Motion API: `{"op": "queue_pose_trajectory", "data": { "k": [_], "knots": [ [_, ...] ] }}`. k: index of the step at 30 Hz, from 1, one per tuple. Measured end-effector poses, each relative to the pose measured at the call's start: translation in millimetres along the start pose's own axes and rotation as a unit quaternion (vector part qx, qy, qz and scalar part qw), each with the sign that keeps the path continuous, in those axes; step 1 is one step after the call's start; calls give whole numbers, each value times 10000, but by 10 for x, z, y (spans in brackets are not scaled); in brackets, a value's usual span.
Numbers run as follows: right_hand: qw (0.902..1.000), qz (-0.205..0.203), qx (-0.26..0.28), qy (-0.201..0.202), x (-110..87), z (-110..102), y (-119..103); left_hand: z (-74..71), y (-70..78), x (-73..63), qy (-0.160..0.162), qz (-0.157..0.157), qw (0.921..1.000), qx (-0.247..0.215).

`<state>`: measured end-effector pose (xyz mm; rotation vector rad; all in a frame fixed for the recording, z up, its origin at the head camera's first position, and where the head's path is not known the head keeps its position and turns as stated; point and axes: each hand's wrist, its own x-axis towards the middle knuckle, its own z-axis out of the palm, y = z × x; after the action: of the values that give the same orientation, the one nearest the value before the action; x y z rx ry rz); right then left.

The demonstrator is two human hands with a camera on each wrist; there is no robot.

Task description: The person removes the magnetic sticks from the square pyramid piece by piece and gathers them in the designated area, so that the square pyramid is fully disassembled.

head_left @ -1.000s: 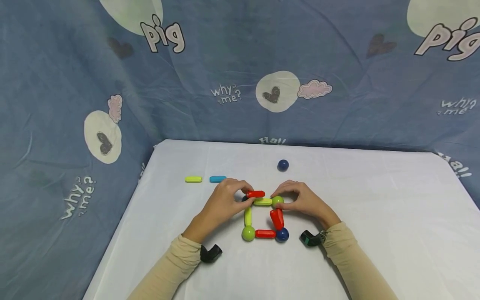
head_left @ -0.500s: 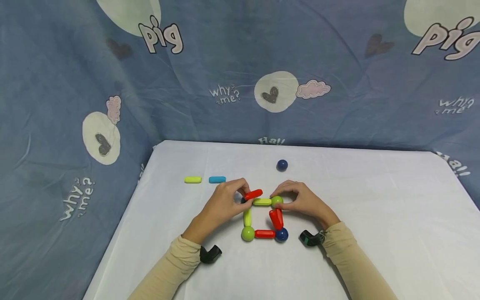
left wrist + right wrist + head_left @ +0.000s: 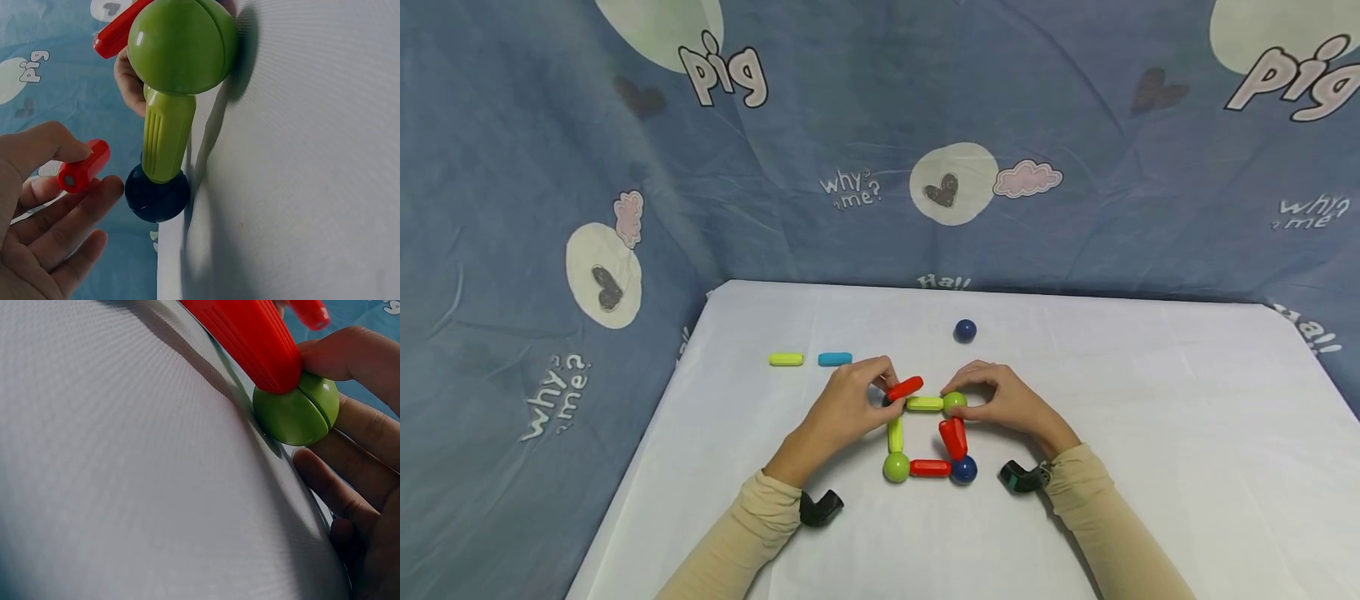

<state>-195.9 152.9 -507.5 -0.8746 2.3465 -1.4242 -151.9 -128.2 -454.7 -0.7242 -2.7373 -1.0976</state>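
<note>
My left hand [image 3: 852, 402] pinches a red magnetic stick [image 3: 906, 387] between thumb and fingers. In the left wrist view the stick's grey-tipped end [image 3: 70, 180] faces the camera, beside a dark blue ball [image 3: 157, 195]. My right hand [image 3: 1006, 402] grips a green ball [image 3: 297, 412] at the far right corner of a four-sided frame. Yellow-green sticks [image 3: 925, 404] form its far and left sides; a red stick [image 3: 930, 468] forms the near side. A green ball [image 3: 897, 467] and a dark blue ball [image 3: 964, 469] mark the near corners. Another red stick [image 3: 119, 31] slants upward with a free end.
Behind the frame lies a loose dark blue ball [image 3: 966, 331]. Toward the back left are a loose yellow-green stick [image 3: 786, 359] and a blue stick [image 3: 835, 359]. A white cloth [image 3: 1150, 417] covers the table, and a patterned blue curtain [image 3: 850, 100] hangs behind it.
The red stick in my left hand has gone from nearly level to slanted, its right end tipped up. My right hand stays at the green ball; the frame has not moved.
</note>
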Motion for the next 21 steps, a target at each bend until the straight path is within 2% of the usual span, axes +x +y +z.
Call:
{"op": "queue_pose_trajectory", "data": {
  "k": [21],
  "knots": [
    [10000,5,-35,4,2,0,5,5,6,-18,68,-19,9999,100]
  ]
}}
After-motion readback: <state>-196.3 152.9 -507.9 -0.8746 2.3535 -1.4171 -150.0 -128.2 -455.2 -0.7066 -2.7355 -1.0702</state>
